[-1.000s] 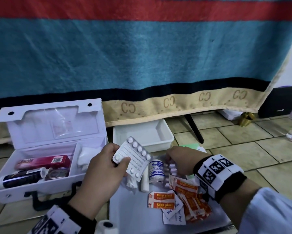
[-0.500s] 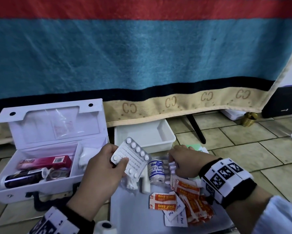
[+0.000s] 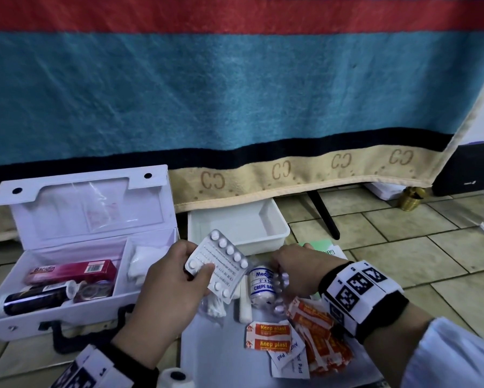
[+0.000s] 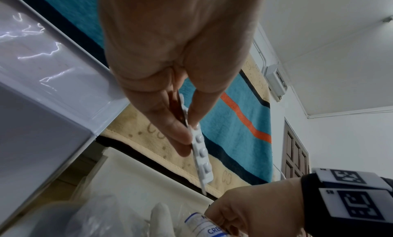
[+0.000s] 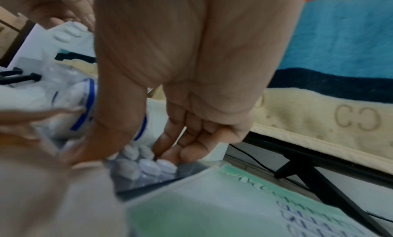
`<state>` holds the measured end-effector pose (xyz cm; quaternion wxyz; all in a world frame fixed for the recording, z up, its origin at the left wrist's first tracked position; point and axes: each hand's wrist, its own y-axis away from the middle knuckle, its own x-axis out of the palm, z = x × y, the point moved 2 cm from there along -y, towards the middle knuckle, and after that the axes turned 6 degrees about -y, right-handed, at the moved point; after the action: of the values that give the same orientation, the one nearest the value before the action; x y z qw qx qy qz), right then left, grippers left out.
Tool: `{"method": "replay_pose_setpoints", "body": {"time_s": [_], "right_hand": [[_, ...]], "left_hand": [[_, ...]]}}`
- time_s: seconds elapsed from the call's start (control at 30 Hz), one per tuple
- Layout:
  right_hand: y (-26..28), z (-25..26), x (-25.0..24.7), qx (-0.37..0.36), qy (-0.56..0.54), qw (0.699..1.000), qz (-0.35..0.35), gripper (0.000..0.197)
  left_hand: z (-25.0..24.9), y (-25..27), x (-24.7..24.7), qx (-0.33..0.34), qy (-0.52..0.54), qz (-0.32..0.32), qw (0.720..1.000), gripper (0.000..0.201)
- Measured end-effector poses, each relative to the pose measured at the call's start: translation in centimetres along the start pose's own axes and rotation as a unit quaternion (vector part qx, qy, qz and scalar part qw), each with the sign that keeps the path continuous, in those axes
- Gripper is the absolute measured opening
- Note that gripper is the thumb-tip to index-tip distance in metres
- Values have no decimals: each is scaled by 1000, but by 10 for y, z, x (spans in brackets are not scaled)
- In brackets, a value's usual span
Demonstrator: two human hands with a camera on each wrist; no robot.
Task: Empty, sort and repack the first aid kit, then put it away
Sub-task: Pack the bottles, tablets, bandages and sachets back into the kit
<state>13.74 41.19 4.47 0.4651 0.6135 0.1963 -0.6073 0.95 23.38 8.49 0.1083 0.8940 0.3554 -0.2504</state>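
Note:
The white first aid kit [image 3: 67, 313] stands open on the floor at the left, with a pink box [image 3: 72, 271] and a dark bottle [image 3: 36, 299] inside. My left hand [image 3: 198, 261] pinches a blister pack of white tablets [image 3: 224, 264] and holds it up, seen edge-on as the blister pack [image 4: 201, 155] in the left wrist view. My right hand [image 3: 277, 271] reaches down beside a crepe bandage roll [image 3: 261, 285]. Its thumb and fingers pinch a smaller tablet strip [image 5: 140, 166]. Plasters [image 3: 268, 336] and alcohol pads [image 3: 289, 362] lie on a grey sheet [image 3: 221, 359].
A white tray [image 3: 240, 222] sits behind the hands, under the hanging striped blanket [image 3: 235, 93]. A bag of cotton buds [image 3: 214, 308] lies below the left hand. A green and white paper [image 3: 322, 246] and a black leg [image 3: 323, 214] are at the right.
The right hand has settled a little lower onto the small tablet strip beside the bandage. The left hand keeps its blister pack almost still.

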Motion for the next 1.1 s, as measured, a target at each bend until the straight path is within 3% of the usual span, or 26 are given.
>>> {"method": "replay_pose_setpoints", "body": {"time_s": [0.23, 0.5, 0.67, 0.77, 0.9, 1.0, 1.1], "right_hand": [[-2, -3, -2, 11, -27, 999, 16, 24], [1, -1, -7, 10, -26, 1000, 6, 40], [2, -11, -17, 18, -70, 997, -26, 40], [10, -16, -32, 18, -132, 989, -66, 34], [25, -17, -51, 13, -165, 977, -131, 39], [34, -9, -64, 14, -217, 952, -217, 43], [41, 24, -74, -47, -317, 905, -281, 50]], "left_hand": [[2, -1, -5, 6, -5, -7, 1000, 12], [2, -1, -5, 14, -15, -7, 1000, 12], [3, -1, -4, 13, -11, -2, 1000, 14], [4, 0, -5, 21, -16, -5, 1000, 32], [1, 4, -14, 44, -15, 10, 999, 63], [8, 1, -30, 87, -21, -18, 996, 45], [21, -3, -56, 109, 3, -54, 993, 20]]}}
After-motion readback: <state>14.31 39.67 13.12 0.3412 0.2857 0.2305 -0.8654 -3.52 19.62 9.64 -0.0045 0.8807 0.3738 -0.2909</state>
